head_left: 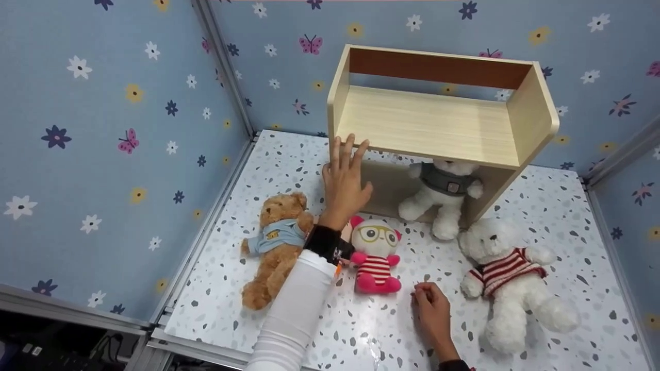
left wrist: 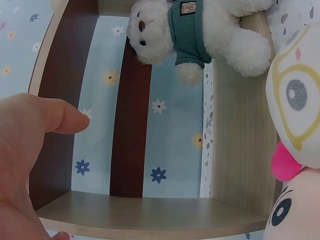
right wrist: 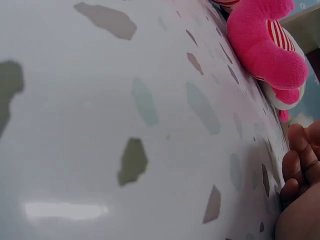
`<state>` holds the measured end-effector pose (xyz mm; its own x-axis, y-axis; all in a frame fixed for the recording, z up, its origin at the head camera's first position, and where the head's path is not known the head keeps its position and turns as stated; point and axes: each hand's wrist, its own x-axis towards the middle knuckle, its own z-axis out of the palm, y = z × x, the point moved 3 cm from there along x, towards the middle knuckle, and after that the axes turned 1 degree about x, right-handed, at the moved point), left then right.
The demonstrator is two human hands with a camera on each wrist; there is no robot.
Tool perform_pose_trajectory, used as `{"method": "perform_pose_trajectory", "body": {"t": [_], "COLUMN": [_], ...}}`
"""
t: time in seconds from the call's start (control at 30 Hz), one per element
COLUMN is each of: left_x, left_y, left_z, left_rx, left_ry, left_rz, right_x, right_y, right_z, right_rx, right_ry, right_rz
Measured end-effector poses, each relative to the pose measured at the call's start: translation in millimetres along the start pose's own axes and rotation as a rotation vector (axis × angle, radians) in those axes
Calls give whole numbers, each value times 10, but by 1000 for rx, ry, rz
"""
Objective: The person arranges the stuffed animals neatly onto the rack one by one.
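Note:
My left hand point(head_left: 344, 170) reaches forward with straight fingers, its fingertips point(head_left: 351, 140) at the front left corner of a light wooden shelf point(head_left: 428, 121). In the left wrist view the thumb point(left wrist: 55, 116) hovers before the shelf's open underside point(left wrist: 150, 212). A white bear in a grey-green sweater point(head_left: 442, 193) point(left wrist: 200, 30) sits under the shelf. My right hand point(head_left: 432, 308) rests on the speckled table point(head_left: 361, 330) with fingers point(right wrist: 299, 165) curled, holding nothing. A pink and white plush with glasses point(head_left: 376, 252) point(right wrist: 270, 45) point(left wrist: 300, 100) sits between my two hands.
A brown bear in a blue shirt point(head_left: 278, 242) lies left of my left forearm. A big white bear in a red striped sweater point(head_left: 510, 283) lies at the right. Flowered blue walls point(head_left: 103, 154) close in the table on the left, back and right.

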<state>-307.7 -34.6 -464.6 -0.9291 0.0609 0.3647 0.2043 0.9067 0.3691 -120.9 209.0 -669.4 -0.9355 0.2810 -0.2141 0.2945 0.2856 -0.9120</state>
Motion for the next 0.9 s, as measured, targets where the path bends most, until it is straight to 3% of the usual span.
{"method": "perform_pose_trajectory", "body": {"t": [0.23, 0.43, 0.53, 0.73, 0.9], "left_x": [-77, -267, -464, -965, -1319], "left_y": [11, 9, 8, 16, -17], "left_z": [6, -20, 52, 372, 575], "left_rx": [14, -38, -103, -217, -332], "left_ry": [-22, 53, 67, -69, -82], "left_rz": [-1, -21, -45, -93, -144], "right_x": [-16, 2, 10, 19, 32], "right_y": [-8, -28, -29, -34, -58], "right_z": [39, 26, 22, 39, 62], "right_rx": [-36, -37, -48, -94, -78], "right_ry": [-54, -85, -90, -95, -122], "right_rz": [5, -47, -37, -27, -45]}}
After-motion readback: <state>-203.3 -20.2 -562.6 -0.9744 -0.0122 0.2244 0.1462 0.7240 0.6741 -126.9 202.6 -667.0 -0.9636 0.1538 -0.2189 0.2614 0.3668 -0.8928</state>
